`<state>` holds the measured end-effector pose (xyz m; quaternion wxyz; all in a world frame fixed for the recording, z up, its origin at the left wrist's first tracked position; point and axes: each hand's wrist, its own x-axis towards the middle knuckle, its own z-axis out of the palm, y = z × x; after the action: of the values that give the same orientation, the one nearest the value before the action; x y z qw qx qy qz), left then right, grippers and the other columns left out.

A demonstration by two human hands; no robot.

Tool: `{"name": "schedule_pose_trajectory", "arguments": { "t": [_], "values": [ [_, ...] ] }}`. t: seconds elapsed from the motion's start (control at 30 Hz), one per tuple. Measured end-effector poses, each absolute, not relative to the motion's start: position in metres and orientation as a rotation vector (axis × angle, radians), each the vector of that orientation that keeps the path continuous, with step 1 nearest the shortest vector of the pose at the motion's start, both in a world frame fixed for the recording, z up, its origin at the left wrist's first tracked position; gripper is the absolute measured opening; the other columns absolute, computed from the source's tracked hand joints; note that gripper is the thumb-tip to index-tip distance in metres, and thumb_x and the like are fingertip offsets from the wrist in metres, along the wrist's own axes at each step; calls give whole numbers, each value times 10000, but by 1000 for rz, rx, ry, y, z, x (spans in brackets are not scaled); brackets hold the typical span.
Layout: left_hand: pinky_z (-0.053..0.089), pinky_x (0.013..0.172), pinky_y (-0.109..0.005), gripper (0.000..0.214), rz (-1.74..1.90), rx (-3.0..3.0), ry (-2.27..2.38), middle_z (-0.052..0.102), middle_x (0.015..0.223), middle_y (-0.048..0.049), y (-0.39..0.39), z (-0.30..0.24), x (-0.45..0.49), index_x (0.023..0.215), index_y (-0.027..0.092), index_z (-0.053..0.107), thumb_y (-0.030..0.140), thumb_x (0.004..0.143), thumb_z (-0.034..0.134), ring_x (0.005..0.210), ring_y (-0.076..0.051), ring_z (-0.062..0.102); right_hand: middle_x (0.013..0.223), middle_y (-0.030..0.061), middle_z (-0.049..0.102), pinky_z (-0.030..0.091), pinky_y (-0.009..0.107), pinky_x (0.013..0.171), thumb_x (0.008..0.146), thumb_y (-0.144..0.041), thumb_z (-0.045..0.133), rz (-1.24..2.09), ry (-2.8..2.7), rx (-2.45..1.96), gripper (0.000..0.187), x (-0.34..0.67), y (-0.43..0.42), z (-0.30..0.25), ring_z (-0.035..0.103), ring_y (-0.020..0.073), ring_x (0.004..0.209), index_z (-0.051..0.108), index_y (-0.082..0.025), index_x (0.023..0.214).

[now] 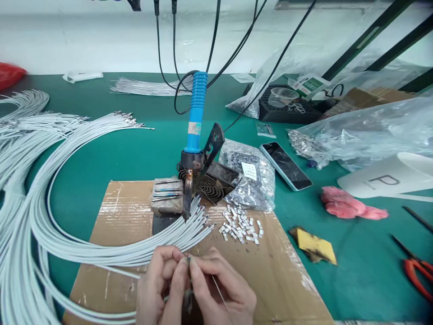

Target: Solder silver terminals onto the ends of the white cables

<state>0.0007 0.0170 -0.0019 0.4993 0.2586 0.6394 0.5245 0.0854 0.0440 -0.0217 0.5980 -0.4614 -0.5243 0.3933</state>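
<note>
My left hand (164,284) is closed in a pinch at the front of the cardboard, apparently on the end of a white cable that is mostly hidden by the fingers. Its thumb tip meets that of my right hand (219,289), where a tiny dark tip shows. A thin silvery wire (219,291), like solder wire, runs through my right fingers and down. Just beyond both hands lies a bundle of white cables (142,253). Above the bundle's ends stands a soldering iron with a blue handle (196,113), tip down in a holder.
Small white-and-silver pieces (240,223) lie scattered on the cardboard (115,212). Around them are a sponge block (167,203) with metal rods, a bag of parts (250,171), a phone (287,166), a yellow sponge (316,247), a pink cloth (350,203) and red-handled scissors (417,273).
</note>
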Motion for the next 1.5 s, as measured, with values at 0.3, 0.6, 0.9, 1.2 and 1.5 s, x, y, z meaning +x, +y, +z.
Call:
{"name": "schedule_pose_trajectory", "arguments": {
  "t": [0.3, 0.6, 0.9, 1.2, 1.5],
  "values": [
    [226, 477, -160, 307, 1193, 607, 1564, 421, 473, 90, 42, 27, -15, 642, 161, 643, 369, 669, 867, 476, -62, 313, 705, -12, 669, 443, 270, 612, 925, -101, 628, 949, -1523, -1030, 197, 113, 63, 0, 592, 144, 633, 739, -232, 828],
    [172, 488, -220, 208, 1089, 716, 1607, 377, 467, 98, 39, 25, -13, 611, 185, 603, 320, 687, 740, 466, -80, 270, 745, -25, 517, 426, 246, 666, 1017, -148, 448, 1048, -1911, -936, 261, 121, 77, 4, 536, 134, 725, 483, -215, 767],
    [192, 490, -185, 225, 1138, 656, 1623, 366, 498, 97, 42, 19, -21, 634, 178, 646, 327, 663, 813, 492, -76, 271, 665, -16, 563, 371, 259, 528, 1018, -218, 571, 689, -1758, -1367, 272, 168, 91, -10, 507, 143, 588, 632, -206, 753],
    [152, 478, -192, 208, 1156, 648, 1663, 391, 487, 95, 45, 21, -15, 642, 170, 654, 321, 663, 796, 482, -69, 234, 713, 16, 587, 449, 308, 569, 945, -297, 650, 533, -1845, -1552, 151, 183, 92, -42, 558, 189, 606, 736, -191, 881],
    [284, 461, -158, 169, 1195, 637, 1656, 523, 481, 54, 46, 27, -15, 616, 163, 682, 271, 633, 811, 465, -76, 396, 772, 45, 662, 507, 306, 600, 986, -351, 605, 582, -1876, -1530, 212, 180, 86, -41, 631, 211, 695, 734, -218, 883]
  ]
}}
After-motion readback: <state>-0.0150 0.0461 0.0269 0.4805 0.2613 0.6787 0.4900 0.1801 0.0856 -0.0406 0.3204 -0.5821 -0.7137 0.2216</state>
